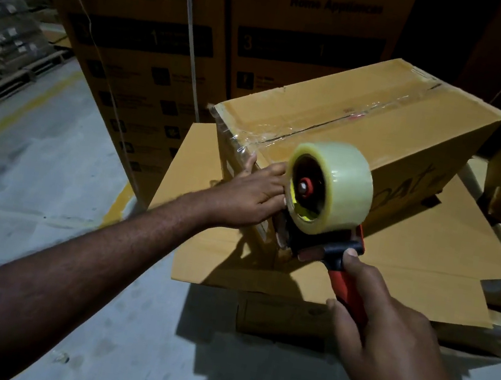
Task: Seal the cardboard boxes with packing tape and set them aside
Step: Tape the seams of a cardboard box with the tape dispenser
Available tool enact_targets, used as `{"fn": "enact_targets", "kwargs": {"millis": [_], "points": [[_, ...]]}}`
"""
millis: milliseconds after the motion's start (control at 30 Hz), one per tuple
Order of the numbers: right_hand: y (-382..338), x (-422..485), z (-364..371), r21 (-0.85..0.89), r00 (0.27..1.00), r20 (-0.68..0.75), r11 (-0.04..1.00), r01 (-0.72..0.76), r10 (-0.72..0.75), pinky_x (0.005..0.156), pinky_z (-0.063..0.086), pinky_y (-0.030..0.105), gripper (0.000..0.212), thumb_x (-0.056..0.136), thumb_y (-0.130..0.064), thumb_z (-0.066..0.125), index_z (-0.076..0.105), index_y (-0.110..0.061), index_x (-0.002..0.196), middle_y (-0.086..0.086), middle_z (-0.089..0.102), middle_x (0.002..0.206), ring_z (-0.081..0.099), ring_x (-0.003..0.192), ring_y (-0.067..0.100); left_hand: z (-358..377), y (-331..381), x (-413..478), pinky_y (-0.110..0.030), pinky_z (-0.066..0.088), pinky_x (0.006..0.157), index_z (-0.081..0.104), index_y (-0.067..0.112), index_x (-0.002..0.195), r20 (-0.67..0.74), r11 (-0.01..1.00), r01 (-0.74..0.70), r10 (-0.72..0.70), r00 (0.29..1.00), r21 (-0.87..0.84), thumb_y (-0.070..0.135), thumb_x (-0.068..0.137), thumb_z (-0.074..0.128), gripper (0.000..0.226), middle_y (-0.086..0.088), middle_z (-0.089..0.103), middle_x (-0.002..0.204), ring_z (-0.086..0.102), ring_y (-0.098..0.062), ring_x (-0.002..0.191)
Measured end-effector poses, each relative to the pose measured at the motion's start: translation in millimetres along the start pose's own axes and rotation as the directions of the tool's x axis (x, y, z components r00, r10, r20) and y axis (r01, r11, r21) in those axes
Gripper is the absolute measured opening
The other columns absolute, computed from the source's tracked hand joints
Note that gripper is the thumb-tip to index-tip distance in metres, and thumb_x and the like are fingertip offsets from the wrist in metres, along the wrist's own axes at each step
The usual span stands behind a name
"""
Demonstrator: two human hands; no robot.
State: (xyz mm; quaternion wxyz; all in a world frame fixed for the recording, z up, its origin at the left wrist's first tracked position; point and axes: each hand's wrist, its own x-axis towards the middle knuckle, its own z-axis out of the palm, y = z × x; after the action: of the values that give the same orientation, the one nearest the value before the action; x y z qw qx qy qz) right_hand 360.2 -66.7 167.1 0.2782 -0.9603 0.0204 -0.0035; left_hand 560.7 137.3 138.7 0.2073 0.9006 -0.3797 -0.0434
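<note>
A dim warehouse: tall printed appliance cartons (140, 48), stacked sacks on pallets (1, 25), painted concrete floor (33, 153).

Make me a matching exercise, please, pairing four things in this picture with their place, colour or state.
Things:
1. tape roll
2. dispenser handle
3. left hand
4. flat cardboard sheet

Descriptions:
A. lies under the box
B. red, gripped by the right hand
C. pale, translucent, above the handle
D. rests on the box's near end

Pairs: 1-C, 2-B, 3-D, 4-A.
</note>
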Motion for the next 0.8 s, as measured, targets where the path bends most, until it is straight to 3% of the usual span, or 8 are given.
{"fn": "enact_targets", "kwargs": {"millis": [133,267,333,433,500,567,633,800], "points": [[4,-6,10,0.089,0.998,0.006,0.994,-0.069,0.069,0.072,0.044,0.027,0.060,0.092,-0.049,0.054,0.020,-0.058,0.141,-0.009,0.057,0.090,0.049,0.077,0.011,3,6,6,-0.068,-0.019,0.114,0.048,0.031,0.150,-0.002,1.000,0.015,-0.015,1.000,-0.012,0.034,0.110,0.035,0.042,0.011,0.023,0.166,0.000,-0.008,0.155],[6,-6,-9,0.100,0.995,0.010,0.990,-0.097,0.096,0.061,0.038,0.010,0.060,0.090,-0.049,0.057,0.026,-0.060,0.140,-0.018,0.052,0.088,0.046,0.072,-0.003,6,14,11,-0.065,-0.025,0.113,0.053,0.031,0.146,-0.026,0.998,0.015,-0.017,1.000,-0.065,0.039,0.107,0.033,0.044,0.014,0.028,0.163,0.003,-0.007,0.154],[5,-4,-24,0.142,0.993,0.011,0.983,-0.116,0.116,0.066,0.045,0.016,0.061,0.088,-0.048,0.061,0.028,-0.063,0.137,-0.014,0.052,0.093,0.053,0.075,0.001,3,16,16,-0.065,-0.026,0.112,0.055,0.034,0.144,-0.028,0.991,0.038,-0.042,0.999,-0.127,0.039,0.107,0.035,0.041,0.024,0.028,0.157,0.006,-0.006,0.153],[1,-4,-50,0.218,0.991,0.029,0.967,-0.132,0.129,0.069,0.058,0.038,0.057,0.077,-0.053,0.065,0.034,-0.075,0.119,-0.013,0.059,0.094,0.064,0.073,0.014,-3,16,20,-0.067,-0.026,0.109,0.050,0.041,0.144,-0.059,0.976,0.093,-0.107,0.993,-0.195,0.041,0.108,0.038,0.038,0.028,0.027,0.155,0.011,-0.006,0.153],[-1,-5,-70,0.277,0.989,0.024,0.949,-0.148,0.147,0.064,0.059,0.047,0.058,0.062,-0.060,0.066,0.040,-0.080,0.110,-0.007,0.063,0.095,0.068,0.071,0.021,-4,20,20,-0.068,-0.028,0.108,0.045,0.043,0.147,-0.094,0.985,0.135,-0.144,0.985,-0.104,0.049,0.107,0.036,0.042,0.025,0.028,0.159,0.012,-0.005,0.153],[2,-5,-87,0.334,0.986,0.008,0.929,-0.160,0.167,0.057,0.059,0.047,0.067,0.051,-0.064,0.068,0.044,-0.078,0.113,-0.003,0.065,0.098,0.070,0.069,0.026,0,26,18,-0.068,-0.028,0.108,0.041,0.044,0.150,-0.152,0.983,0.175,-0.165,0.974,0.053,0.052,0.105,0.038,0.046,0.026,0.028,0.160,0.013,-0.004,0.153],[3,-2,-101,0.417,0.987,-0.023,0.899,-0.134,0.158,0.051,0.058,0.048,0.069,0.054,-0.056,0.072,0.049,-0.072,0.116,0.004,0.069,0.093,0.071,0.066,0.030,7,33,15,-0.071,-0.026,0.108,0.038,0.044,0.152,-0.214,0.969,0.185,-0.149,0.966,0.163,0.053,0.104,0.040,0.049,0.025,0.027,0.161,0.014,-0.004,0.153],[-6,22,-114,0.650,0.993,-0.108,0.760,0.029,0.054,0.049,0.055,0.042,0.062,0.068,-0.031,0.075,0.058,-0.056,0.122,0.015,0.069,0.087,0.070,0.061,0.035,12,34,10,-0.075,-0.015,0.111,0.036,0.040,0.153,-0.239,0.958,0.182,-0.128,0.962,0.221,0.047,0.104,0.043,0.050,0.023,0.024,0.162,0.012,-0.007,0.154]]}}
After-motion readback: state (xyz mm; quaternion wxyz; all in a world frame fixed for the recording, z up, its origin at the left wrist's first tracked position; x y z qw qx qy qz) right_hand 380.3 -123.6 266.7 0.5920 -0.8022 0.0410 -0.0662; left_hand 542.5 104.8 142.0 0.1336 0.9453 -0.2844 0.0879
